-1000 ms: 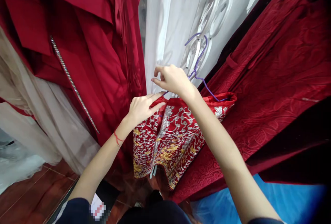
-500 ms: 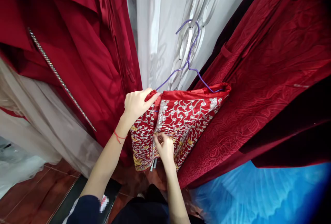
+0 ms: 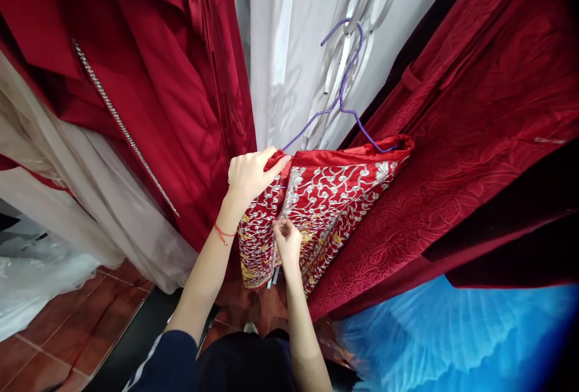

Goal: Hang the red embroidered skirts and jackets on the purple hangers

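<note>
A red skirt (image 3: 335,190) with silver and gold embroidery hangs on a purple wire hanger (image 3: 342,87). My left hand (image 3: 253,178) is closed on its red waistband, left of an opening that runs down from the top edge. My right hand (image 3: 287,236) pinches lower down at this opening, thumb and forefinger together against the cloth. Whether a zip pull or just the edge is between those fingertips is too small to tell. Below my right hand, pale ribbon ends (image 3: 272,277) dangle from the skirt.
Behind the hanger stands a white panel with oval cut-outs (image 3: 346,57). Dark red garments hang at left (image 3: 149,78) and right (image 3: 470,139). Blue pleated fabric (image 3: 456,338) lies lower right, and pale tulle (image 3: 113,169) hangs on the left above the tiled floor (image 3: 49,344).
The view has shifted, so the skirt, hanger and both hands appear a little higher and further right. Both hands keep nearly the same places on the skirt.
</note>
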The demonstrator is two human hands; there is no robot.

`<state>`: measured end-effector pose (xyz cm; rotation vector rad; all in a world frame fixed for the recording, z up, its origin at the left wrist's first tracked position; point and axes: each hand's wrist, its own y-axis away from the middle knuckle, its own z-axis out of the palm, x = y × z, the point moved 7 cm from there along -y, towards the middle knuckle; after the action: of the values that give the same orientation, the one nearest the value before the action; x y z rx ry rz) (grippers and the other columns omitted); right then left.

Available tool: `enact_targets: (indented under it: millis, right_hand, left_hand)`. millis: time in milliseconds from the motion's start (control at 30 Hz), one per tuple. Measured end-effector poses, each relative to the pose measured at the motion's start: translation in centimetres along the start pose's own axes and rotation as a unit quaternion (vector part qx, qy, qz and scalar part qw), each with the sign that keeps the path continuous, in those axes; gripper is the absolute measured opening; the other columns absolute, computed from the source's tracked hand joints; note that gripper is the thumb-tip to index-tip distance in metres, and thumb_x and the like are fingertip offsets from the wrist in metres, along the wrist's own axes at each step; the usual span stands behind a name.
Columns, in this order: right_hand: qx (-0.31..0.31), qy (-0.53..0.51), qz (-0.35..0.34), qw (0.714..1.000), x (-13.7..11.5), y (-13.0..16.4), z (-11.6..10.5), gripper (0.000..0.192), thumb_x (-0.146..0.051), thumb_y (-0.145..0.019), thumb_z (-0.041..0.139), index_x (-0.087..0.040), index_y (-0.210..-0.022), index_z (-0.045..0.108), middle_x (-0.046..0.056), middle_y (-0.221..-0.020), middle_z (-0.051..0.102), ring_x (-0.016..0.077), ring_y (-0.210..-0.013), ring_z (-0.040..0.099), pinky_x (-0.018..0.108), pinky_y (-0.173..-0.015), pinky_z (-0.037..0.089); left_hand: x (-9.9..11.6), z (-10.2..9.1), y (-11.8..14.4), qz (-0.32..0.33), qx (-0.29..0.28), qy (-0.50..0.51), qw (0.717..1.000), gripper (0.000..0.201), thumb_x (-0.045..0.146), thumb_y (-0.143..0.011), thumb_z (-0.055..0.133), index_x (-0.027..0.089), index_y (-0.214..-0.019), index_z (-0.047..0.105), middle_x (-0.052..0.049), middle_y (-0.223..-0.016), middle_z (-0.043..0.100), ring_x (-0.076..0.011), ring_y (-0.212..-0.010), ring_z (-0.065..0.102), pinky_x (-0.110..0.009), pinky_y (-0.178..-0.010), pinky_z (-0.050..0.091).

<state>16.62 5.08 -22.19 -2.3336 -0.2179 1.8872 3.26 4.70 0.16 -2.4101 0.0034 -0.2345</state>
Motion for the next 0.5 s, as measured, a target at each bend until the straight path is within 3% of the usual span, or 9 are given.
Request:
enact_targets:
  millis: [233, 500]
  right_hand:
    - [-0.041, -0.002, -0.001, 0.999, -0.1, 0.6, 0.1, 0.025, -0.039, -0.081, 0.05, -0.021, -0.064, 0.051, -0.002, -0.058, 0.054, 0.012, -0.054, 0.047, 0.024, -0.056, 0.039]
    - [-0.069, -0.011, 0.014, 0.997, -0.8, 1.8, -0.3, 0.026, -0.04, -0.081, 0.051, -0.02, -0.066, 0.055, -0.003, -0.058, 0.052, 0.0115, -0.054, 0.044, 0.023, -0.054, 0.034]
  left_hand:
    - [0.4, 0.1, 0.2, -0.013, 0.01, -0.009, 1.0, 0.065, 0.086, -0.076, 0.05, 0.023, -0.08, 0.065, -0.006, -0.068, 0.069, -0.0226, -0.069, 0.066, -0.029, -0.057, 0.031]
    - [0.0, 0.6, -0.2, -0.073, 0.008, 0.009, 0.997, 0.06, 0.081, -0.078, 0.054, 0.023, -0.077, 0.068, -0.01, -0.067, 0.069, -0.029, -0.075, 0.068, -0.032, -0.06, 0.036]
